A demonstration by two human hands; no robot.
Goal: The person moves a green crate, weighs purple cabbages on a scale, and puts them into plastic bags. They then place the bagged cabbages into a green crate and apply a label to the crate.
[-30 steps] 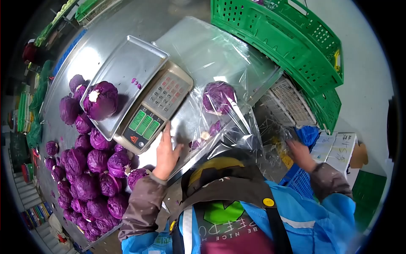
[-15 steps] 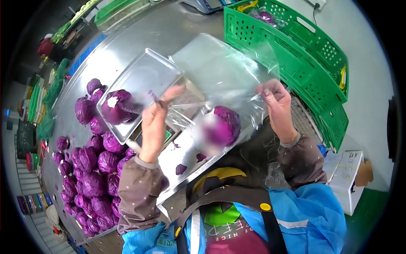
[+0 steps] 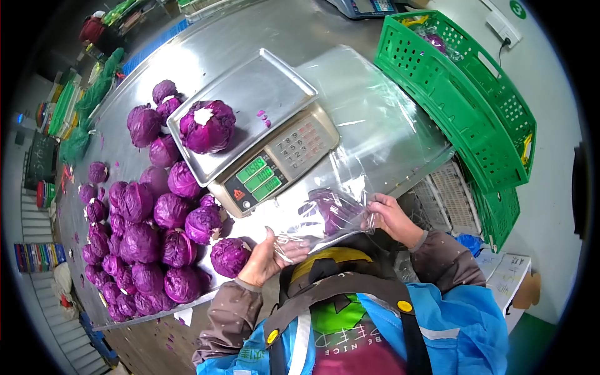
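Observation:
A red cabbage [image 3: 333,214] lies inside a clear plastic bag [image 3: 353,219] at the table edge, close to my body. My right hand [image 3: 395,220] pinches the gathered plastic at the right end. On the other side, my left hand [image 3: 273,257] has its fingers stretched out against the film, thumb raised and apart. Just left of that hand sits a loose red cabbage [image 3: 230,257]. Beyond the bag stands a digital scale [image 3: 300,147] with lit green displays. Another red cabbage [image 3: 207,127], pale stem end up, rests on its metal tray [image 3: 269,81].
Red cabbages [image 3: 139,242] are heaped along the left of the metal table [image 3: 250,34]. More clear plastic bags [image 3: 375,119] lie flat right of the scale. Stacked green crates [image 3: 450,106] stand at the right, one holding bagged cabbage. A second device [image 3: 362,7] sits at the back.
Both hands have come down towards my body, and the plastic now lies over the cabbage between them. My left hand has left the front of the scale. The view has shifted.

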